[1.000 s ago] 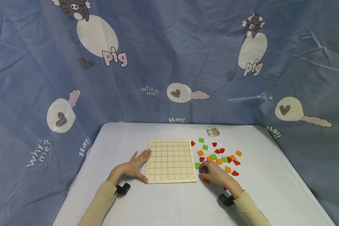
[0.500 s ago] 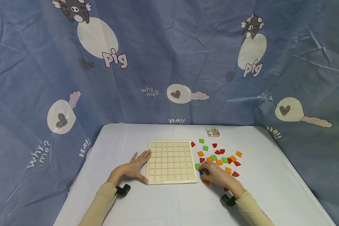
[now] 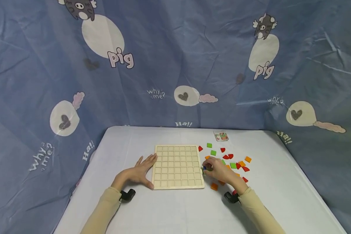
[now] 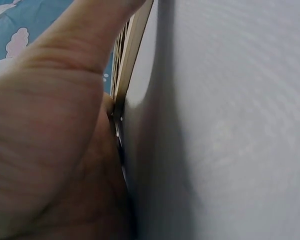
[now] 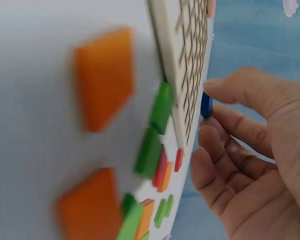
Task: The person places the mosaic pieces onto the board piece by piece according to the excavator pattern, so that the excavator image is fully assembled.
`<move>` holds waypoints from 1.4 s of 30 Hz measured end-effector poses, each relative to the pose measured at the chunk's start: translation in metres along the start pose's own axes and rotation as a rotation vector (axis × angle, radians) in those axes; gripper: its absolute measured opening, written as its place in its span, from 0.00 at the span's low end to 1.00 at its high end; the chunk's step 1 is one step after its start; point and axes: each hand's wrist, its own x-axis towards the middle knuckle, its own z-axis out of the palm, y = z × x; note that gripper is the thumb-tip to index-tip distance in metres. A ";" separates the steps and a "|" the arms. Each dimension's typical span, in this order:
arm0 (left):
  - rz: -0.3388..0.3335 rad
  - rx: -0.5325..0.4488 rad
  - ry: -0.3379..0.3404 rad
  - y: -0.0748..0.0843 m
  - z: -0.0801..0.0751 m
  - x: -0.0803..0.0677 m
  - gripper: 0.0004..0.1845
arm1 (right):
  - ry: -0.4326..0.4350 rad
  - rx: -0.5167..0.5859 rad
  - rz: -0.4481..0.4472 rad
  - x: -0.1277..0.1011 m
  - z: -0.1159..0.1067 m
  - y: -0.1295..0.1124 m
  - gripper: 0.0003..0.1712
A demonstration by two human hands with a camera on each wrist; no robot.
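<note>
A square wooden grid board [image 3: 177,188] lies on the white table, its cells bare. Along its left edge my left hand [image 3: 138,173] rests with fingers spread, thumb at the near left corner; the left wrist view has the palm beside the board's edge [image 4: 132,57]. My right hand [image 3: 220,170] pinches a small blue piece [image 5: 206,105] between thumb and index finger, just off the board's right edge. In the right wrist view the blue piece is raised above the table, partly covered by the fingertips, and the other fingers are loosely curled.
Right of the board lie scattered flat pieces: several green squares [image 3: 209,145], orange squares [image 3: 214,186] and red quarter-round pieces [image 3: 223,149]. Two green pieces [image 5: 161,107] lie close along the board's right edge. A small picture card [image 3: 221,136] is at the back.
My right hand has picked up the blue piece from the table and moved it away from me and slightly left. An orange square under the hand is now uncovered. The left hand keeps its place.
</note>
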 end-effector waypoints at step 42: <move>-0.021 0.003 -0.008 0.000 0.000 0.001 0.73 | -0.149 0.081 0.113 0.074 -0.001 0.011 0.09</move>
